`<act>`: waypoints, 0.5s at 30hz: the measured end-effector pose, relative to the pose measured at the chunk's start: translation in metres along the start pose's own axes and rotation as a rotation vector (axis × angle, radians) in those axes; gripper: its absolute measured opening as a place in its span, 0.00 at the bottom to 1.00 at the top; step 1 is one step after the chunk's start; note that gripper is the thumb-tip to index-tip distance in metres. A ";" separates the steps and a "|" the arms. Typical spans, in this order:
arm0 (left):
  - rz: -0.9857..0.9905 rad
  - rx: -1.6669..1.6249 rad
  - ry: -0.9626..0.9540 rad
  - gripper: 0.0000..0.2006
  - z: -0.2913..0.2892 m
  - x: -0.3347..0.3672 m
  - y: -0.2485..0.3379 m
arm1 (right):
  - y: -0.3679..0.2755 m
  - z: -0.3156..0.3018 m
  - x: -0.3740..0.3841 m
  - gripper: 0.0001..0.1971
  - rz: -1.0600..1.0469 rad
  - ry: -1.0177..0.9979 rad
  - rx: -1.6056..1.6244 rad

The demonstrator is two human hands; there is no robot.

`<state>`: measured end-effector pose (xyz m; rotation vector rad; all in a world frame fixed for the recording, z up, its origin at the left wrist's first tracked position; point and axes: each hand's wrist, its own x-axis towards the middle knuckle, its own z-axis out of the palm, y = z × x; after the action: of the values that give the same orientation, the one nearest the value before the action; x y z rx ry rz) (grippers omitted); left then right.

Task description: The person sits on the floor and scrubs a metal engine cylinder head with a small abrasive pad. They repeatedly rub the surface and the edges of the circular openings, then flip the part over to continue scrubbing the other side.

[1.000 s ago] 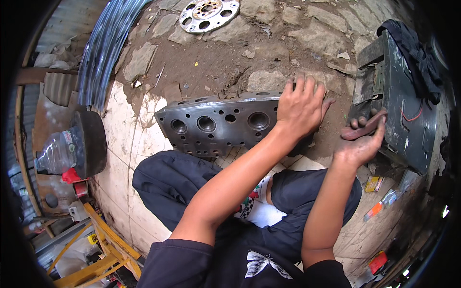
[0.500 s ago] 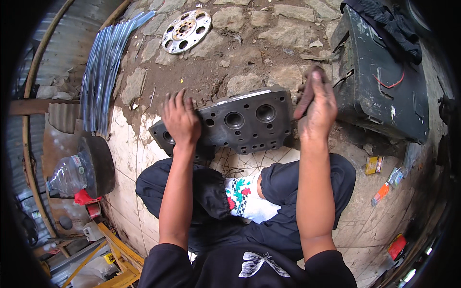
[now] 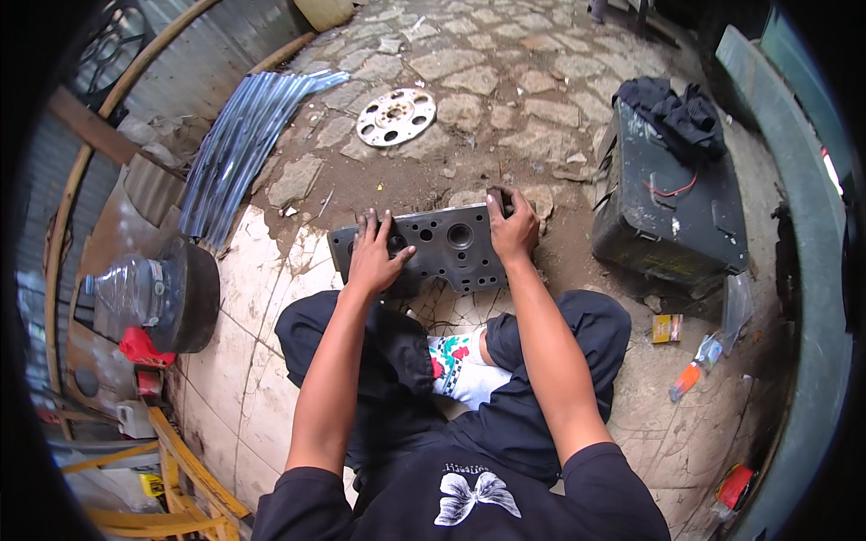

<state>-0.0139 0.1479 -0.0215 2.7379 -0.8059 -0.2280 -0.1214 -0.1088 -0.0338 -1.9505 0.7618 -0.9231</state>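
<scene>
A dark metal cylinder head (image 3: 474,261) with round bores and small holes lies in front of my crossed legs. My left hand (image 3: 372,257) rests on the left part of its face, fingers stretched and spread, thumb pointing right. At its far right corner is my right hand (image 3: 514,225), fingers bent and closed. A dark edge shows between its thumb and fingertips, apparently the flat brown piece seen in that hand earlier. The rest of that piece is hidden, and its material is unclear. Both hands are dirty at the fingertips.
A round flywheel-like plate with holes (image 3: 397,117) lies on the stones beyond. Clear corrugated sheets (image 3: 257,144) lie at the far left; a large plastic bottle (image 3: 131,293) is nearer. A black case (image 3: 672,216) with dark cloth on top stands right, near a small yellow box (image 3: 667,328).
My right hand has come left and down onto the cylinder head's right corner, the brown piece now mostly hidden. My left hand stays on the head. The view has tilted up, showing more ground.
</scene>
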 end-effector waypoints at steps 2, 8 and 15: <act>0.006 -0.152 -0.059 0.47 -0.006 -0.004 0.007 | 0.006 -0.010 0.004 0.13 -0.008 -0.015 0.021; 0.051 -0.507 0.028 0.42 -0.063 -0.101 0.039 | 0.037 -0.007 -0.024 0.15 0.015 -0.084 0.100; 0.310 -0.413 0.083 0.34 -0.253 -0.225 0.045 | -0.070 -0.009 -0.034 0.14 -0.065 -0.100 0.287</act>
<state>-0.1668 0.2907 0.2493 2.1936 -1.0161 -0.1891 -0.1358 -0.0533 0.0200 -1.7616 0.4817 -0.9119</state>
